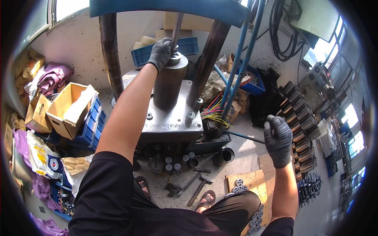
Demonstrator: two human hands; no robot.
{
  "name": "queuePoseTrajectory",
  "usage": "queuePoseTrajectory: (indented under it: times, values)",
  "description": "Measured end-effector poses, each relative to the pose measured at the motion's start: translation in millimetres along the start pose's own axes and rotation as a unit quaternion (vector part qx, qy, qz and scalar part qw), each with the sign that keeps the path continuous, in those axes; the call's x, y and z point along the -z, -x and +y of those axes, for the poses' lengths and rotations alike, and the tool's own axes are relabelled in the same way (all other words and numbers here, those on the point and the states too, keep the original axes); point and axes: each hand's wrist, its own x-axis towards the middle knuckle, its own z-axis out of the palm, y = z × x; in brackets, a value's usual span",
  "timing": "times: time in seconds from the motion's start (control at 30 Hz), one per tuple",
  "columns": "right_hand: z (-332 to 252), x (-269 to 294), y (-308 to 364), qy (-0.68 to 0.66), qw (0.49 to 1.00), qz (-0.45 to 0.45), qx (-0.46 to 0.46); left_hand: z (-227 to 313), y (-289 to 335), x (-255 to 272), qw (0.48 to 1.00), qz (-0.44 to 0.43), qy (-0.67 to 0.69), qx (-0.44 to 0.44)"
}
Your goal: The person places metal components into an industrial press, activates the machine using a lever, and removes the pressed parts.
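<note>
My left hand [160,54], in a dark grey glove, reaches up to the press, its fingers closed at the lower part of an upright metal rod [177,28]. Below it stands a thick steel cylinder [168,87], topped by a smaller ring [175,59]. The cylinder rests on the press's metal bed plate [167,125], between two dark columns. On the right, my gloved right hand [278,141] has its fingers curled at the end of a thin blue lever [244,136] coming from the machine's base. The grip on the lever is partly hidden.
Blue crates and wooden boxes [69,112] crowd the left. A hammer [201,188], a dark cup-shaped tube [223,156] and small round parts lie on the floor. Cardboard [252,181] with round metal parts is by my knee. Stacked tubes [301,129] line the right; blue pipes [241,59] rise nearby.
</note>
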Motion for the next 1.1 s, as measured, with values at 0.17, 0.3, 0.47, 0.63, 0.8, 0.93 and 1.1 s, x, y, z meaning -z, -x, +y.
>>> queuePoseTrajectory:
  times: [0.17,0.3,0.47,0.63,0.8,0.93,1.1]
  values:
    - [33.1,-33.6,-69.1,0.019,0.998,0.027,0.045,-5.1,-1.7,4.3,1.000,-0.003,0.015,0.008]
    - [48.2,-49.6,-91.0,0.023,0.999,0.009,0.038,-1.6,1.3,0.9,0.999,-0.002,0.043,0.024]
    - [57.5,-52.8,-93.6,0.042,0.998,-0.034,0.029,-0.6,-5.0,9.4,0.998,-0.016,-0.065,-0.015]
    - [61.1,-43.0,-85.5,0.046,0.997,-0.060,-0.012,-2.1,-5.7,6.1,0.995,0.012,0.101,0.023]
    - [60.8,-39.6,-82.2,0.025,0.996,-0.074,-0.041,-20.2,-6.4,13.3,0.973,0.204,0.070,-0.076]
    - [50.5,-39.3,-91.8,0.013,0.995,-0.091,-0.045,-21.9,-15.9,16.6,0.973,0.173,-0.052,-0.145]
    - [60.9,-39.2,-88.8,0.033,0.992,-0.101,-0.068,-2.2,12.5,-2.2,0.964,0.113,-0.198,-0.139]
